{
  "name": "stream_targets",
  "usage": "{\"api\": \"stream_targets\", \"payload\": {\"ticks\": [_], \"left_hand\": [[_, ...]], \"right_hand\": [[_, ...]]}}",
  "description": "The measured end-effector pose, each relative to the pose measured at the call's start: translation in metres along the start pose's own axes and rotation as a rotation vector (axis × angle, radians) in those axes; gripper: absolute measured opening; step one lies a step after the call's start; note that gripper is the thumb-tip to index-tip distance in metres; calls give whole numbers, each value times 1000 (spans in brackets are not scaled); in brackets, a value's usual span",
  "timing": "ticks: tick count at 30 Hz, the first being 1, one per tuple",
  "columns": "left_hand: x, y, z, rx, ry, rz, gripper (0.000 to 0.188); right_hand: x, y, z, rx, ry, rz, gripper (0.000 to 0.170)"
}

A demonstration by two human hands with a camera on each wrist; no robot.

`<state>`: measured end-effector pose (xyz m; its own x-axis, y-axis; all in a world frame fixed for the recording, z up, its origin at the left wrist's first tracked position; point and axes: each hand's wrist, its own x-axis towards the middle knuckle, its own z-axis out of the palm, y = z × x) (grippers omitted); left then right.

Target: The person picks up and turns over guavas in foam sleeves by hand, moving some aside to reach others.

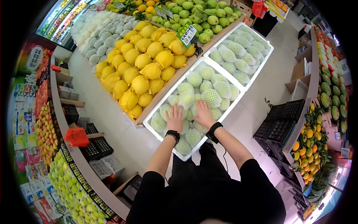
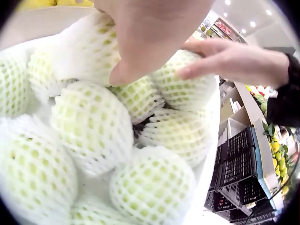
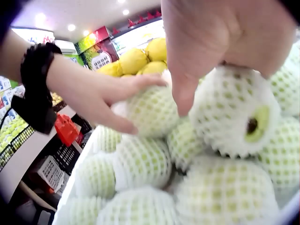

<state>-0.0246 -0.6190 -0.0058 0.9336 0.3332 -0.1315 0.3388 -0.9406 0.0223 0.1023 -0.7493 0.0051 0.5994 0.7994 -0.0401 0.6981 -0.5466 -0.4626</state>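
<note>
Beneath a person's left hand (image 1: 174,121) and right hand (image 1: 204,115), both resting with fingers extended, pale-green, net-wrapped fruit (image 1: 212,98) fills a white box (image 1: 185,157). Ahead of the hands, a green-and-white price sign (image 1: 187,34) over yellow fruit (image 1: 143,61) shows a large "8"; its smaller characters are unclear.

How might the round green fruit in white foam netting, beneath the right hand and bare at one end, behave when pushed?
The green netted fruit would probably roll, being round, though neighbouring netted fruits crowd it. Its foam netting, open at one end, may slip along the skin.
</note>
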Motion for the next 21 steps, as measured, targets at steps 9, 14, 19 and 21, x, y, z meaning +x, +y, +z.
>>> {"api": "stream_targets", "payload": {"ticks": [9,14,19,21], "left_hand": [[-103,36,0,-202,-124,151,56],[-149,0,-5,-364,-178,-126,45],[-167,-21,26,-466,-153,-289,43],[-160,-14,38,-579,-208,-330,48]], "right_hand": [[-4,-5,9,-135,-76,120,87],[-8,-4,15,-228,-22,32,90],[-21,18,9,44,86,76,87],[-23,28,4,272,127,233,75]]}}
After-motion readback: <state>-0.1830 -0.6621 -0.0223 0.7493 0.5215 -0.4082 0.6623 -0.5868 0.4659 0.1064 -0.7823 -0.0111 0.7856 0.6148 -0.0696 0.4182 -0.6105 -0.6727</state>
